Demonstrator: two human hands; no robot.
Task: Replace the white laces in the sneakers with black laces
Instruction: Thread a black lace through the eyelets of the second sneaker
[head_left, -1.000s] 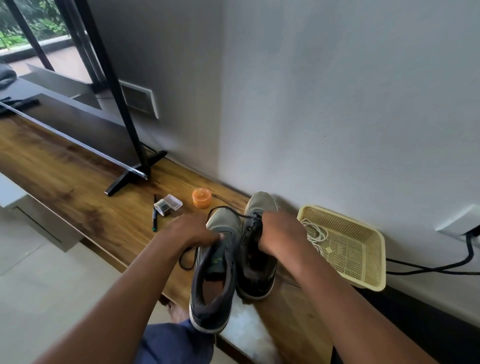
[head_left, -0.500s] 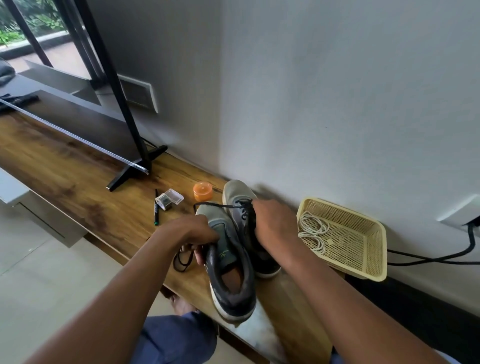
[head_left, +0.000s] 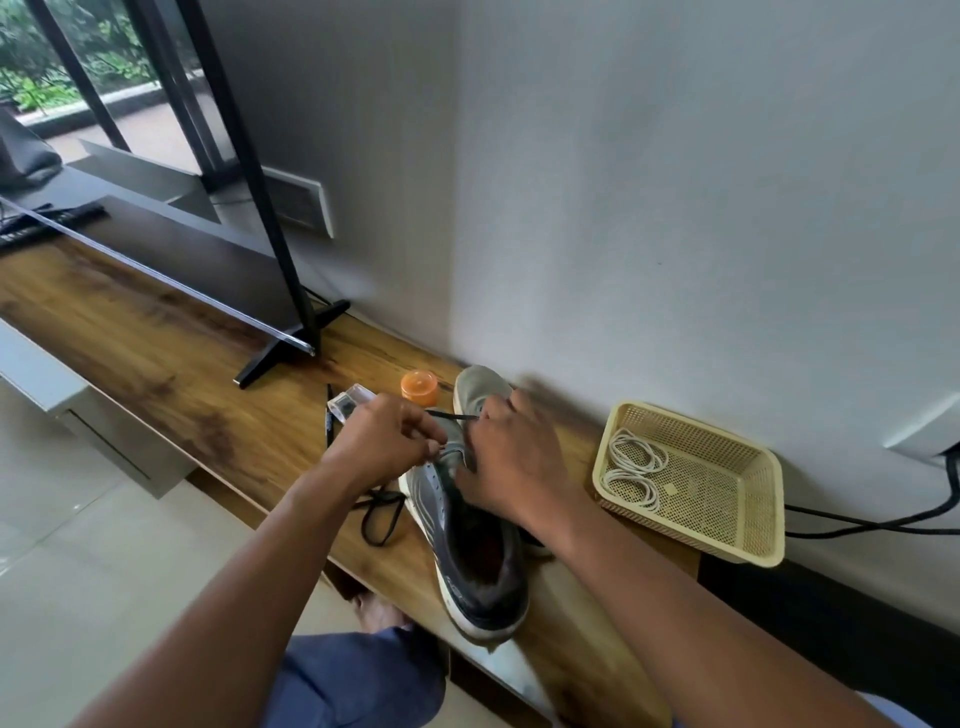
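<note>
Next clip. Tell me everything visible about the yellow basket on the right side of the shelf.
The yellow basket is a shallow rectangular tray of pale, perforated plastic with a solid rolled rim. It sits flat on the wooden shelf, close to the wall, to the right of the sneaker. Coiled white laces lie in its left end; the rest of its floor shows only a small square mark. Neither hand touches it. A black cable runs along the wall beside it.

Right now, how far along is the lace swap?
White laces lie coiled in the basket, so removal looks done. Left hand and right hand work a black lace on the near sneaker. The far sneaker is mostly hidden; its state is unclear.
</note>
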